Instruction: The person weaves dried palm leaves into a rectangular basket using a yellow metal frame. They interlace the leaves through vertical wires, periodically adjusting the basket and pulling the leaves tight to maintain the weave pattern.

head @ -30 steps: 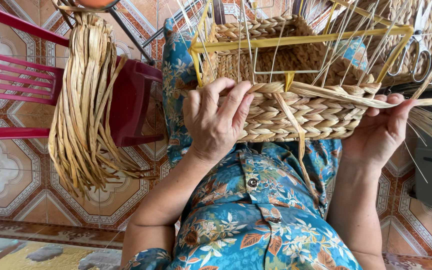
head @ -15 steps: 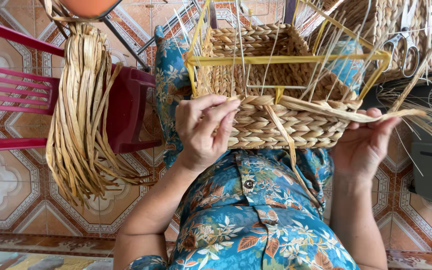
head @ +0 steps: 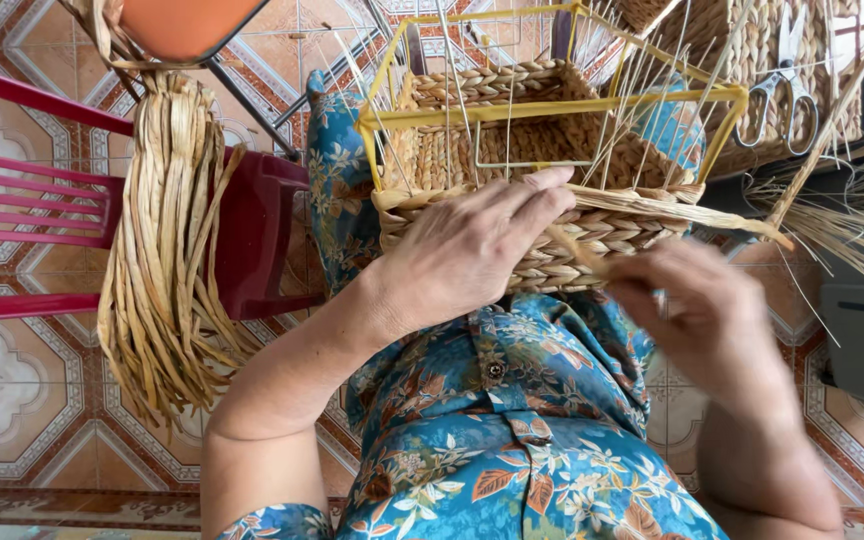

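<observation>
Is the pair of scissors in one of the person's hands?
No, the scissors hang on the basket behind, apart from the left hand and right hand.

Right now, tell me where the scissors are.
In the head view the scissors hang at the upper right, against a woven basket, just right of the yellow wire frame and above the right hand.

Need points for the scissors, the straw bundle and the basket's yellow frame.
scissors (head: 780, 95), head view, on the handle loops.
straw bundle (head: 167, 250), head view, middle of the hanging strands.
yellow frame (head: 552, 108), head view, on the near top bar.
</observation>
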